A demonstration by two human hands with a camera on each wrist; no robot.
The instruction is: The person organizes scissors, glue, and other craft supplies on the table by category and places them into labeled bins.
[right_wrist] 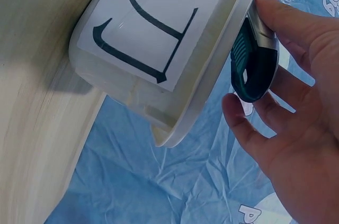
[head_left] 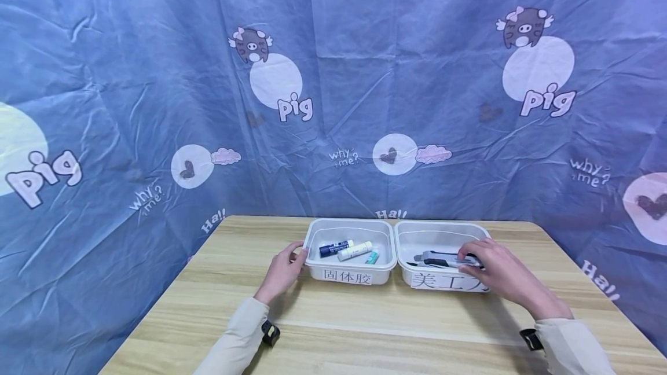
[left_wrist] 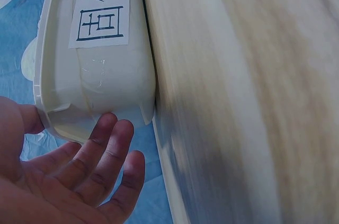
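Observation:
My left hand grips the left end of a white plastic bin, thumb at the rim and the other fingers loosely bent outside it. Inside lie a dark blue glue stick, a white one and a small teal one. On the right, my right hand reaches over the front right corner of a second white bin. It pinches a utility knife with a silver and dark green handle, seen just beyond the rim in the right wrist view. Other utility knives lie below in that bin.
Both bins stand side by side near the back of the wooden table. Paper labels with Chinese characters are stuck to their fronts. A blue printed curtain hangs behind and around the table.

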